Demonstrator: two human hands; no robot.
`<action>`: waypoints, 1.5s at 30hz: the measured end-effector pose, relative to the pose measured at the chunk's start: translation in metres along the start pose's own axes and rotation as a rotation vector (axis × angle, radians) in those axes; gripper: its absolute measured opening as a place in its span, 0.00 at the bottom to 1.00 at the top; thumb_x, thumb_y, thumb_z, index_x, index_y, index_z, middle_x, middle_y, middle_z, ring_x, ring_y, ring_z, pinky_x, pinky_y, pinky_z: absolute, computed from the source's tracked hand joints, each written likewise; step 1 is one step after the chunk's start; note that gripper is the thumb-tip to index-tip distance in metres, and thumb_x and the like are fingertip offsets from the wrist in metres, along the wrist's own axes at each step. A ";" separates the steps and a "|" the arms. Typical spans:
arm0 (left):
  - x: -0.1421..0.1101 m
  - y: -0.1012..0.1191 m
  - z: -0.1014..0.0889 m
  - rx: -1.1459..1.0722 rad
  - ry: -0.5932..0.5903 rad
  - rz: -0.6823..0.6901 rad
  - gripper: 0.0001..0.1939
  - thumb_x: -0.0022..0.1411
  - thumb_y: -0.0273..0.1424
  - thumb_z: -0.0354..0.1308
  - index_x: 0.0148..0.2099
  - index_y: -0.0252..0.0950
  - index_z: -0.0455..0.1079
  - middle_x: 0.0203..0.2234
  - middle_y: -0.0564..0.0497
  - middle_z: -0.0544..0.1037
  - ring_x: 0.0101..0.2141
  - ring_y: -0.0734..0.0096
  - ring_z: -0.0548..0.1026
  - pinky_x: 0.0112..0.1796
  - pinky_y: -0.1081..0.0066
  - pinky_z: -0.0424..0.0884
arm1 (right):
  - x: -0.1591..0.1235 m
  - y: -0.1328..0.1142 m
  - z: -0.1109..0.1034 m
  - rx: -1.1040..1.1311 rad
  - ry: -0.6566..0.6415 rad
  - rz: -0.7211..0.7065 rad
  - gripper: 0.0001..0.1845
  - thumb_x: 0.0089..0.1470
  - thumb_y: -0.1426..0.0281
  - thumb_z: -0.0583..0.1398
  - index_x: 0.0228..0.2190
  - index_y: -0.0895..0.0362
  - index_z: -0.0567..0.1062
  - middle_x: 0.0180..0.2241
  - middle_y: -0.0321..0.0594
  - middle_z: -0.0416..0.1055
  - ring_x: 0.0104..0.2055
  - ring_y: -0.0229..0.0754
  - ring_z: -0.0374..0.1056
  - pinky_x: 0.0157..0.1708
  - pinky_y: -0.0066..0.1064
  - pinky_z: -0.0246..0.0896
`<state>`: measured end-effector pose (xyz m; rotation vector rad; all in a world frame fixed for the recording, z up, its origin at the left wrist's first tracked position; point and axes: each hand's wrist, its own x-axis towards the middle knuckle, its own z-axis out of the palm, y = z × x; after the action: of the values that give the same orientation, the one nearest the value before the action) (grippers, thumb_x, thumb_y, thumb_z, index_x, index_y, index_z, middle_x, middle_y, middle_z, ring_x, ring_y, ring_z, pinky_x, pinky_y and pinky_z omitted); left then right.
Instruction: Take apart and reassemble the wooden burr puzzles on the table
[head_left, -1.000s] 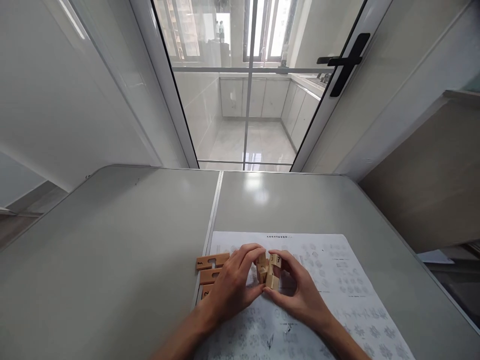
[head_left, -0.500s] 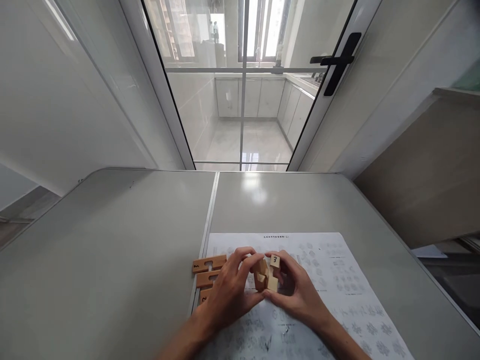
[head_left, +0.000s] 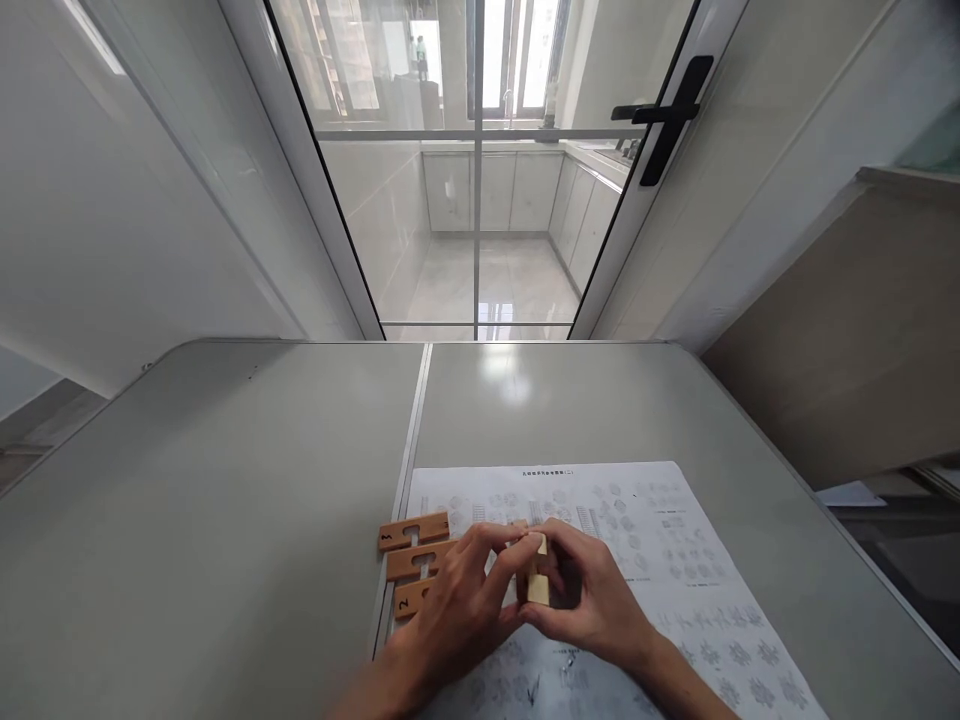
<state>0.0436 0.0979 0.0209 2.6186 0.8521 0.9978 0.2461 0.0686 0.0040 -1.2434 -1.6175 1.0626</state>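
Wooden pieces (head_left: 538, 590) were pinched by left hand (head_left: 471, 588) and right hand (head_left: 596, 590) over printed sheet (head_left: 675, 545); slotted slats (head_left: 401, 566) (two visibly numbered) were seen alongside.

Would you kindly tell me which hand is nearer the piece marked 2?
Left: the left hand, beside the piece, partly hides it; the right hand is farther, beyond the left.

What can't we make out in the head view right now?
Head view:
- How the held wooden pieces fit together: covered by the left hand and right hand.
- Right end of the wooden piece marked 2: behind the left hand.
- Printed sheet's near edge: cut off by the bottom of the picture.
- Sheet's small drawings: too small for detail.
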 end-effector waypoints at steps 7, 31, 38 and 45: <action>0.000 -0.002 0.001 0.012 -0.022 0.023 0.20 0.75 0.29 0.54 0.66 0.35 0.62 0.47 0.41 0.78 0.47 0.57 0.82 0.45 0.60 0.84 | 0.000 0.000 0.001 -0.031 0.004 0.023 0.16 0.47 0.65 0.71 0.35 0.52 0.73 0.25 0.28 0.60 0.26 0.37 0.55 0.26 0.30 0.53; 0.003 0.011 0.007 -0.024 0.046 0.036 0.24 0.69 0.21 0.58 0.65 0.36 0.64 0.44 0.44 0.79 0.41 0.61 0.81 0.42 0.63 0.82 | -0.008 0.010 0.007 -0.072 0.069 -0.020 0.33 0.49 0.39 0.69 0.30 0.51 0.64 0.25 0.30 0.62 0.25 0.38 0.54 0.25 0.31 0.51; 0.010 0.018 0.001 -0.474 0.098 -0.347 0.35 0.55 0.25 0.75 0.61 0.44 0.68 0.46 0.49 0.75 0.40 0.65 0.77 0.43 0.65 0.79 | -0.005 -0.005 -0.003 0.208 -0.038 -0.037 0.27 0.66 0.42 0.58 0.49 0.51 0.73 0.35 0.39 0.73 0.34 0.44 0.67 0.35 0.34 0.65; 0.011 0.010 -0.003 -0.692 0.042 -0.491 0.36 0.53 0.34 0.80 0.62 0.46 0.71 0.49 0.50 0.78 0.47 0.62 0.77 0.50 0.64 0.75 | -0.004 -0.002 -0.007 0.252 0.051 0.035 0.17 0.71 0.53 0.58 0.46 0.54 0.76 0.31 0.37 0.71 0.30 0.41 0.67 0.33 0.32 0.66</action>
<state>0.0528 0.0963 0.0336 1.7115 0.8913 0.9773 0.2527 0.0653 0.0078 -1.1241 -1.3794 1.2053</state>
